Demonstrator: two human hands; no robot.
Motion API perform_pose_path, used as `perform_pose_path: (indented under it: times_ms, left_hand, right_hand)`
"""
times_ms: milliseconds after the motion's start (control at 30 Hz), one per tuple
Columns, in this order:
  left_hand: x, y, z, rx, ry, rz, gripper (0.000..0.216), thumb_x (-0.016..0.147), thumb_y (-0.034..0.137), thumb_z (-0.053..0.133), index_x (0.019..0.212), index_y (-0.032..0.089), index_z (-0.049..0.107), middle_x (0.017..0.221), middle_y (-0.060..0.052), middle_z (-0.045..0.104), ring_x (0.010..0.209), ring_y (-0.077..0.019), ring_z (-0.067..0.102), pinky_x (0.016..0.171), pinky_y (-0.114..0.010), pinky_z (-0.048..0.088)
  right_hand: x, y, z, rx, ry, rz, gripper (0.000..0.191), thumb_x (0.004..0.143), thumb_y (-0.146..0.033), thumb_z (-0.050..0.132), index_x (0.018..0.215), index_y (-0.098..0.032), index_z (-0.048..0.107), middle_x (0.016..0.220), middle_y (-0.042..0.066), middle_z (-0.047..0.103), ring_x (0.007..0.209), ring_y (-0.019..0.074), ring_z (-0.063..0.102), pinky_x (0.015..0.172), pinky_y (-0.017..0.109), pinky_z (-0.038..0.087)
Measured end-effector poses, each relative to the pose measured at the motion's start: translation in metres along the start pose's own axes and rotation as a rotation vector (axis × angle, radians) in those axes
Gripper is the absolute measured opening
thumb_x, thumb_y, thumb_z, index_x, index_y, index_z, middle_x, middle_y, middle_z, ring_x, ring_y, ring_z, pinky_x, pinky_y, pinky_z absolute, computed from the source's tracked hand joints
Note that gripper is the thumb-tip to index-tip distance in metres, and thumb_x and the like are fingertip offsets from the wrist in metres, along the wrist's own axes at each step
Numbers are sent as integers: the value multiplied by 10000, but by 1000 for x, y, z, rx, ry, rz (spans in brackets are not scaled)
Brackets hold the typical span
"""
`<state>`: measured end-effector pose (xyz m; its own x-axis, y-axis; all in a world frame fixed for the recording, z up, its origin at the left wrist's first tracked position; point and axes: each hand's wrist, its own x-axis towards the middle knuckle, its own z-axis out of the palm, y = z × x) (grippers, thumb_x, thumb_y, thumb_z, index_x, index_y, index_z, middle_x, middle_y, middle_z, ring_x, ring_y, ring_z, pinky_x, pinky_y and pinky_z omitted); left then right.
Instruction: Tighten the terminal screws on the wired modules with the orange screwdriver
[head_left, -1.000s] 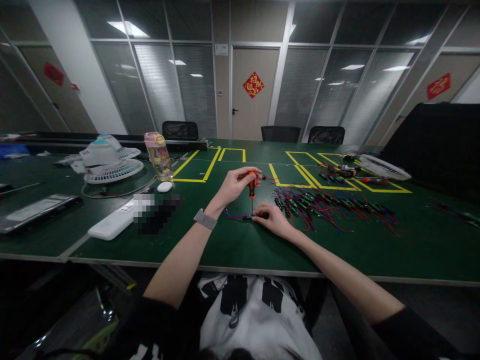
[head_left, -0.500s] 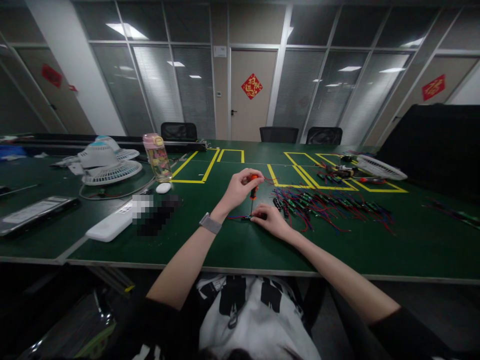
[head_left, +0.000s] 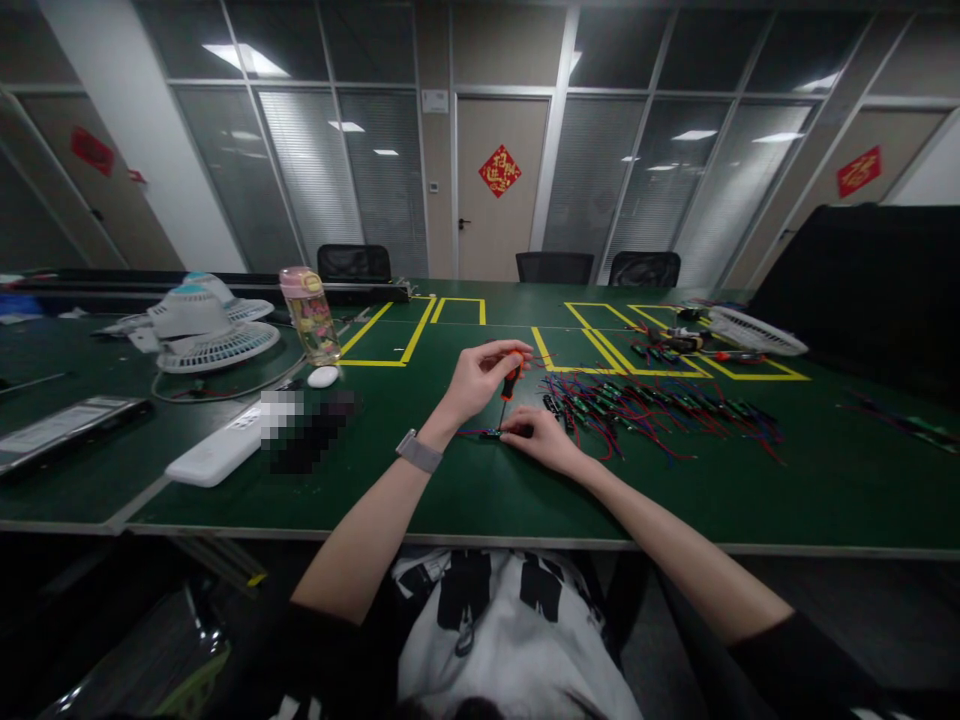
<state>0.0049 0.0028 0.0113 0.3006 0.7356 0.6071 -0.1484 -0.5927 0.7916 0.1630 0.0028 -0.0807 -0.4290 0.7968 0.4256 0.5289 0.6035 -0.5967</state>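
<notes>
- A small wired board [head_left: 490,434] is being worked on; the shaft of an orange-and-black screwdriver [head_left: 511,380] is brought to it, so this piece is judged to be under way, not finished.
- Above the board, the slightly tilted handle is clasped by the left hand [head_left: 480,380]; the board's right end appears pinched by the right hand [head_left: 541,438]. The two hands are held apart.
- Right of the board, a heap of similar boards [head_left: 660,405] is spread; whether these are done or waiting cannot be told.
- Slim green strips are seen in that heap, trailed by thin, tangled red and blue wires.
- Beneath the board, a smooth dark-green tabletop [head_left: 457,500] is seen, marked beyond it with flat, straight yellow tape [head_left: 375,363].
</notes>
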Motion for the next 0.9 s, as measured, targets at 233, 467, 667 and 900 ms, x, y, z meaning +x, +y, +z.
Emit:
perform_pose_path:
  times_ms: [233, 467, 667, 900]
  left_hand:
    - [-4, -3, -4, 378, 176, 174, 162, 814, 314, 631, 896, 206, 719, 853, -29, 547, 781, -127, 545, 732, -246, 466]
    - [-2, 1, -10, 253, 14, 144, 309, 912, 194, 418, 1122, 215, 644, 1265, -64, 581, 1155, -174, 539, 1020, -340, 397]
    - [-3, -2, -6, 134, 79, 53, 257, 860, 258, 539, 1075, 160, 643, 1102, -99, 649, 891, -158, 640, 751, -272, 533]
    - [-2, -5, -8, 350, 150, 144, 202, 827, 311, 612, 983, 212, 695, 976, -50, 602, 907, -140, 587, 782, -241, 478]
  right_hand:
    - [1, 3, 0, 29, -17, 7, 96, 766, -214, 683, 825, -157, 732, 775, 34, 638, 667, 130, 578, 634, 253, 454]
    - [1, 5, -1, 58, -28, 0, 108, 770, -233, 677, 829, -159, 729, 773, 30, 629, 670, 128, 576, 636, 252, 456]
    - [2, 5, -1, 47, -23, -1, 108, 767, -236, 676, 824, -161, 728, 769, 28, 629, 660, 126, 570, 630, 252, 452]
    - [0, 3, 1, 47, -8, 7, 99, 759, -209, 676, 822, -153, 728, 775, 32, 628, 654, 124, 566, 624, 251, 454]
